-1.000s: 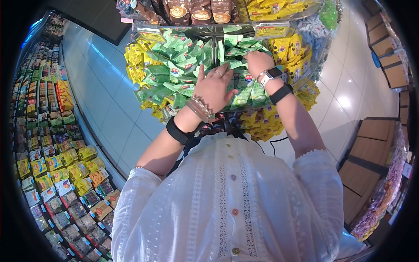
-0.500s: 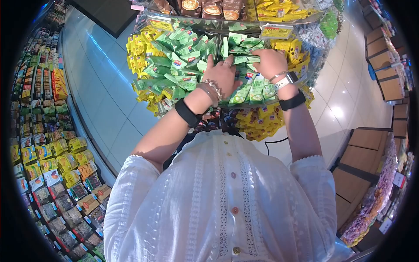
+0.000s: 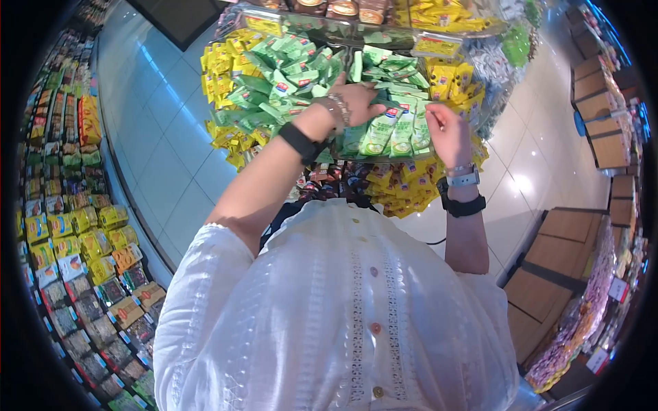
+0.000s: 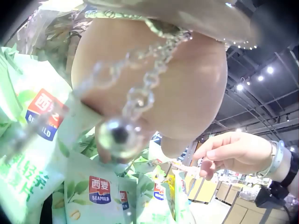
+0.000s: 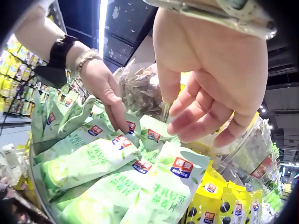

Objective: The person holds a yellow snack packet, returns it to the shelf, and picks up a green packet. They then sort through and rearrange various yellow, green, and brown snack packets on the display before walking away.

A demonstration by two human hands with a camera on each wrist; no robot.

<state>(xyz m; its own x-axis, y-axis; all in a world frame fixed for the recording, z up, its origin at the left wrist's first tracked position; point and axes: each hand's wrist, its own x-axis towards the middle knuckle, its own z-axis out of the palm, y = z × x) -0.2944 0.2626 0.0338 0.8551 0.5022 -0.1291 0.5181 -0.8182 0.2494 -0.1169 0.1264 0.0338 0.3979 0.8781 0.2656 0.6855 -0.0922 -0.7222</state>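
Note:
Light green SEAMILD packets (image 3: 384, 130) fill two side-by-side compartments of a round display, many standing upright. My left hand (image 3: 353, 103) lies over the packets by the divider, straight fingers reaching down among them. In the right wrist view, those left fingertips (image 5: 122, 125) touch the packet tops. Just to the right, my right hand (image 3: 449, 133) hovers at the near right edge of the green pile, fingers loosely bent and nothing in them. The left wrist view shows that same right hand (image 4: 233, 151) apart from the packets. Bracelet chains and the palm hide part of the left fingers.
Yellow packets (image 3: 454, 77) flank the green ones, with more yellow packets (image 3: 408, 186) on a lower tier. Brown packets (image 3: 340, 9) and a yellow price tag (image 3: 437, 45) sit behind. Shelves of snacks (image 3: 82, 240) line the left; wooden boxes (image 3: 558, 274) stand at right.
My right hand has come out of the green packets and drawn back toward me and rightward. The left hand has shifted a little to the right, over the divider.

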